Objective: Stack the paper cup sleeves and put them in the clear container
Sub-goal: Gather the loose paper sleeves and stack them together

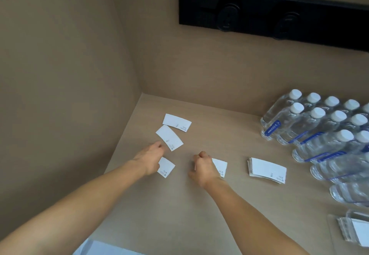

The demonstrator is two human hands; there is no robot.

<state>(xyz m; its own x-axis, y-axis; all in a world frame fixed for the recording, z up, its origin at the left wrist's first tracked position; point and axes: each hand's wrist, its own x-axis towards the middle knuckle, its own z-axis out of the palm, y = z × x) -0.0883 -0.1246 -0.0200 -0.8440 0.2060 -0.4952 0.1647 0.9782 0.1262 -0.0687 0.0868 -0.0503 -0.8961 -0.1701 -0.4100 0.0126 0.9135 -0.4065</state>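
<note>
White paper cup sleeves lie flat on the beige counter. One sleeve is farthest back, and a second lies just in front of it. My left hand rests over a third sleeve, its fingertips near the second one's edge. My right hand is closed on a small bunch of sleeves. A neat stack of sleeves sits to the right of it. The clear container at the lower right edge holds more sleeves.
Several clear water bottles with white caps crowd the right side of the counter. Walls close the counter at the left and back. A black socket strip is mounted on the back wall. A pale object pokes in at the bottom edge.
</note>
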